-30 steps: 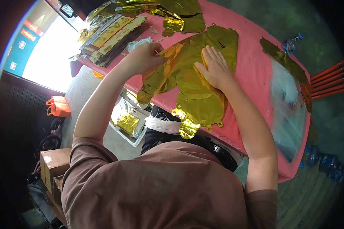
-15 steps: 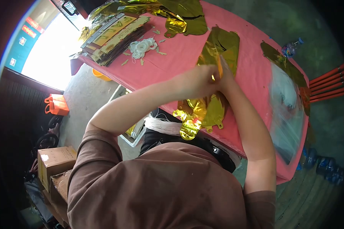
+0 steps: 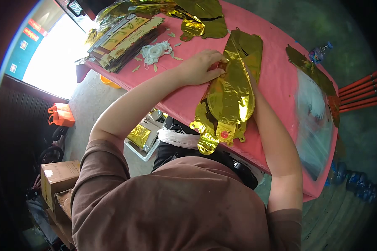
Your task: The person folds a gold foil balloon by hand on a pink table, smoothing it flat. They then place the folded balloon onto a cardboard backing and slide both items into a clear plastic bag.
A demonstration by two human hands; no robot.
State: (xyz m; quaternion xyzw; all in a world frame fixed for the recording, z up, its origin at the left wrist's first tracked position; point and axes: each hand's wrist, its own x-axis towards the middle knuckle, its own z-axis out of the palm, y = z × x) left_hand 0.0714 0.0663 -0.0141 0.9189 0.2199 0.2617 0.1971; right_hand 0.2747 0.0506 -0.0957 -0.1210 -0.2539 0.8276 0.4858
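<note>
A flat gold foil balloon (image 3: 230, 94) stretches up and down in front of me, a red spot near its lower end. My left hand (image 3: 205, 67) pinches its left edge between thumb and fingers. At its right edge is my right hand (image 3: 249, 74), mostly hidden behind the foil, so its fingers do not show. Another flat gold foil piece (image 3: 253, 48) lies on the pink-covered table (image 3: 276, 79) beyond. Crumpled gold foil with small tabs (image 3: 203, 119) sits beneath the balloon and hangs over the near edge.
A stack of printed card packs (image 3: 125, 42), a bundle of white string (image 3: 156, 51) and small scraps lie at the left. More gold foil (image 3: 203, 19) is at the back. Clear plastic bags (image 3: 314, 121) cover the right end. White strands (image 3: 178, 139) hang at my waist.
My hands have moved apart from where they crossed. The left hand went left and up, and the gold foil balloon now lies spread between them.
</note>
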